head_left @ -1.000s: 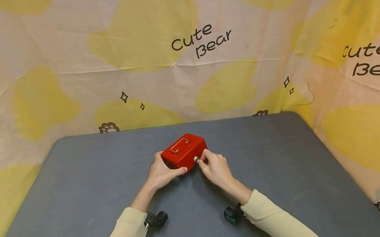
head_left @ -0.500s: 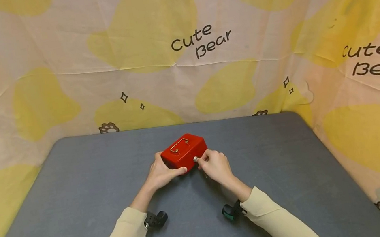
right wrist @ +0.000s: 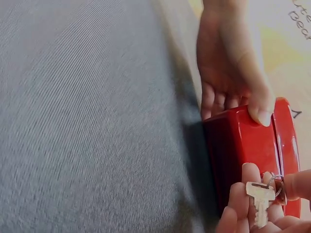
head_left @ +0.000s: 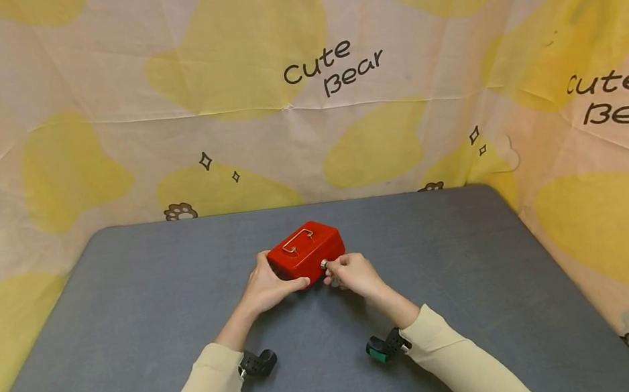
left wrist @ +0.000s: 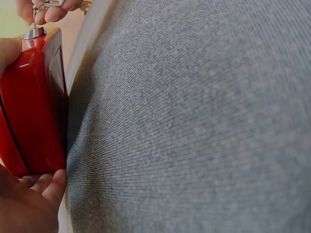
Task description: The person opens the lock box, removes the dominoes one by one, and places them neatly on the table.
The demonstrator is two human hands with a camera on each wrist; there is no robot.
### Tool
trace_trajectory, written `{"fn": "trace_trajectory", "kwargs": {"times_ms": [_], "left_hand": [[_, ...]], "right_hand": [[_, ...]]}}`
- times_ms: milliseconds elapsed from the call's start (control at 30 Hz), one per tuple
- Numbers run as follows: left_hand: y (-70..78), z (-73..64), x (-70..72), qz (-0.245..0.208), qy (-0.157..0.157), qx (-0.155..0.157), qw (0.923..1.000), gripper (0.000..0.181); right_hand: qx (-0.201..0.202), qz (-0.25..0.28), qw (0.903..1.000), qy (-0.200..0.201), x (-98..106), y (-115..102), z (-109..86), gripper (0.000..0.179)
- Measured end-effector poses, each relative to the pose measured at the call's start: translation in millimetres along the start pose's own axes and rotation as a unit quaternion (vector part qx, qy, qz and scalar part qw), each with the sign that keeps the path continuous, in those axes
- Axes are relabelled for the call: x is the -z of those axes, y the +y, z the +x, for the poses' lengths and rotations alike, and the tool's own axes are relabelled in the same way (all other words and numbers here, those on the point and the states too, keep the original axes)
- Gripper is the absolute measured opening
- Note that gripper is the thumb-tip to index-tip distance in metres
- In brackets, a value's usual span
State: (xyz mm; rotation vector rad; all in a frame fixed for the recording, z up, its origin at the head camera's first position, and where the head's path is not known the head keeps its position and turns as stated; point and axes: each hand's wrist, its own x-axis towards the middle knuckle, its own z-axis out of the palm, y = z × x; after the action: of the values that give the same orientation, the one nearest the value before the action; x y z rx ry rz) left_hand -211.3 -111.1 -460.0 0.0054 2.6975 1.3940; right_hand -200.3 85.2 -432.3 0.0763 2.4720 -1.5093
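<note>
A small red cash box [head_left: 313, 250] with a wire handle [head_left: 297, 240] on its lid sits on the grey table, lid down. My left hand [head_left: 267, 288] grips its left end, thumb on the front and fingers round the side. At the silver lock [left wrist: 35, 33] on the front, my right hand [head_left: 357, 274] pinches a key whose shaft runs into the lock. A second flat key [right wrist: 261, 199] hangs from the same ring [right wrist: 279, 187] and lies against the curled right fingers. The head of the pinched key is hidden between thumb and finger.
The grey table [head_left: 161, 354] has its far edge just behind the box. Cloth printed with yellow patches [head_left: 260, 35] hangs behind it and along both sides. Dark wrist cameras [head_left: 260, 363] sit below both hands.
My right hand has turned at the lock, its knuckles tipping lower, and the hanging key now shows below the fingers. The left hand and the box have stayed put.
</note>
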Motion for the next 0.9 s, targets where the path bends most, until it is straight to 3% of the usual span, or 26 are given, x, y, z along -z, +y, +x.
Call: {"fn": "trace_trajectory", "kwargs": {"times_ms": [233,467,667,900], "left_hand": [[0.3,0.0,0.9,-0.003,0.001,0.001,1.0,0.093],[0.8,-0.1,0.9,-0.009,-0.002,-0.001,1.0,0.093],[0.0,0.6,0.6,-0.011,-0.003,-0.001,0.9999,0.093],[-0.8,1.1,0.9,-0.008,-0.005,0.0,1.0,0.095]], "right_hand": [[-0.031,0.15,0.986,-0.067,-0.1,5.0,3.9,0.023],[-0.045,0.196,0.9758,-0.086,-0.1,6.3,2.8,0.022],[-0.032,0.161,0.9831,-0.082,0.7,7.3,2.3,0.024],[0.025,0.052,0.9966,-0.059,3.9,10.4,1.7,0.033]]}}
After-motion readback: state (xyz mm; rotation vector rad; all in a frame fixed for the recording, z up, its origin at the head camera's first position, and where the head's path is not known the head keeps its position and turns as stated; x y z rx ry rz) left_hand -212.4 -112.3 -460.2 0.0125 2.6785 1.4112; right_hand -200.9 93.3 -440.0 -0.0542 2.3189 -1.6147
